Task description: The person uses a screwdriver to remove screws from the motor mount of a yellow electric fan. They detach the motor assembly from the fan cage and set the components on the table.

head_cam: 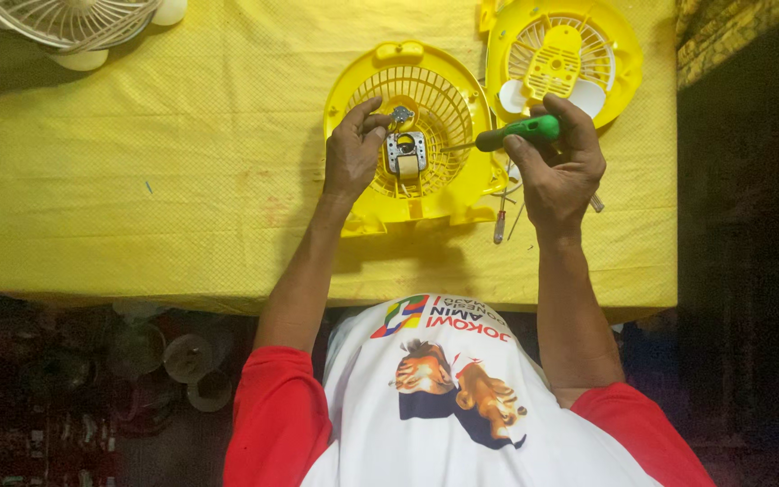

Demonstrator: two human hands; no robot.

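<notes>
The yellow fan housing [407,135] lies flat on the surface [182,162], which is covered by a yellow cloth, with a small metal motor [406,151] sitting at the middle of its grille. Your left hand [351,155] rests on the housing's left side, its fingertips pinching a small metal part [399,114] just above the motor. Your right hand [559,167] is closed around a green-handled screwdriver [520,132], whose shaft points left toward the motor. A second yellow housing half [561,54] lies just beyond your right hand. A white fan [74,27] stands at the surface's far left corner.
</notes>
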